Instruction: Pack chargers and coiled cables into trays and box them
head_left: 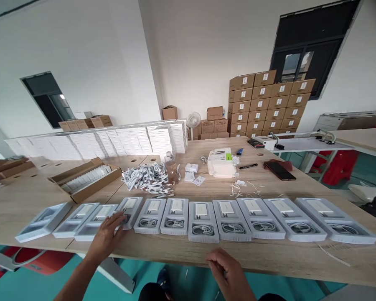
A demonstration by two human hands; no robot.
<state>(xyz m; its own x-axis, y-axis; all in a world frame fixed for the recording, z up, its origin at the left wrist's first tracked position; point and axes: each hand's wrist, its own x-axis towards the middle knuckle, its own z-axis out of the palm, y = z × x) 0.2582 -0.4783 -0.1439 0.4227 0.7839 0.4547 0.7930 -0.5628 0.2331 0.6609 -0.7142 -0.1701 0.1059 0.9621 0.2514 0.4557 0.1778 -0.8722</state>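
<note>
A row of several grey packing trays (203,221) lies along the front of the wooden table (269,255). Most hold a white charger block and a coiled white cable. My left hand (108,234) rests on the trays at the left, its fingers pressing into the cable recess of one tray (128,211). My right hand (225,267) hovers at the table's front edge, fingers loosely curled, holding nothing. The trays furthest left (44,221) look partly unfilled.
A pile of coiled white cables (147,177) and a bottle (171,167) sit mid-table. An open cardboard box (86,177) lies at left, stacks of white boxes (113,142) behind. A phone (278,169), a pen (248,166) and stacked cartons (266,104) are at right.
</note>
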